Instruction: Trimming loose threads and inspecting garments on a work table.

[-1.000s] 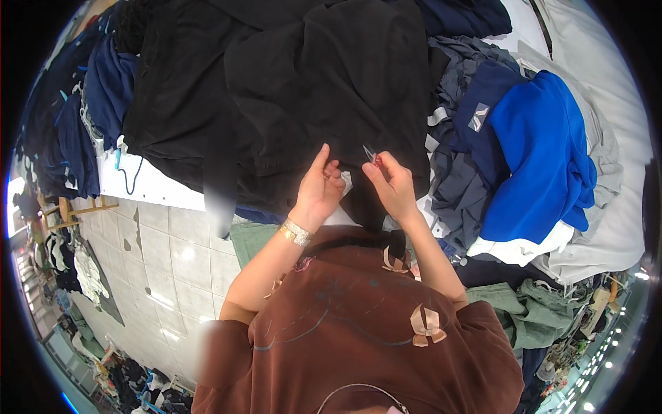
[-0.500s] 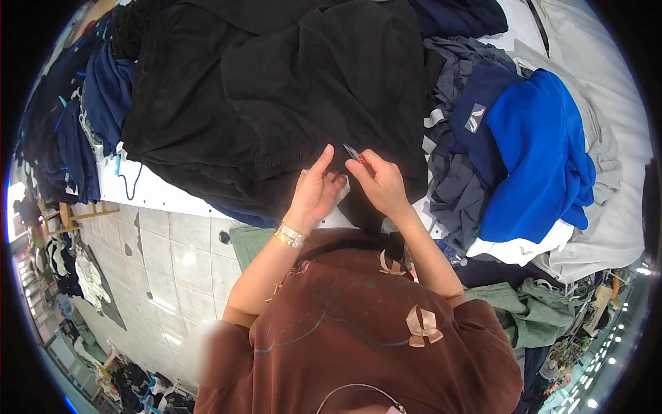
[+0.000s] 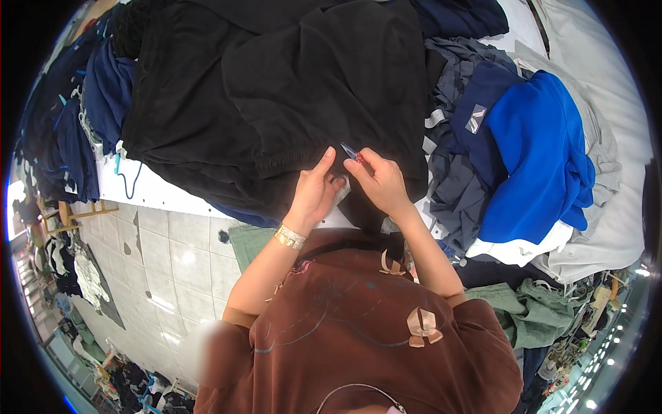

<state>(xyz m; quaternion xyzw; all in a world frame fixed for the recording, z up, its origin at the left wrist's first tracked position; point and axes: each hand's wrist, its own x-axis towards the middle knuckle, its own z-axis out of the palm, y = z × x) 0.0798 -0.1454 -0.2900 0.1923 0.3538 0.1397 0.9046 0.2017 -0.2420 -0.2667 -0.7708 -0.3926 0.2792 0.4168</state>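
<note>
Thread snips (image 3: 349, 151) with pointed metal blades and a red handle are gripped in my right hand (image 3: 379, 181), blades angled up and left. Across from them is my left hand (image 3: 316, 196), thumb raised and the other fingers curled. Whatever those fingers hold is hidden. A small whitish piece (image 3: 343, 186) shows beside the left fingertips; its kind is unclear. Both hands are over the near edge of a large black garment (image 3: 303, 90), which has a gathered elastic band (image 3: 283, 163) just left of them.
To the right are heaped dark grey garments (image 3: 452, 176), a navy one (image 3: 476, 148) and a bright blue one (image 3: 541, 159). Navy garments (image 3: 107, 96) hang over the left side. The white table edge (image 3: 169, 193) shows in front, above a tiled floor (image 3: 176, 269).
The snips and my right hand have shifted very slightly to the left, and the blades look a little turned. My left hand and the black garment stay nearly where they were.
</note>
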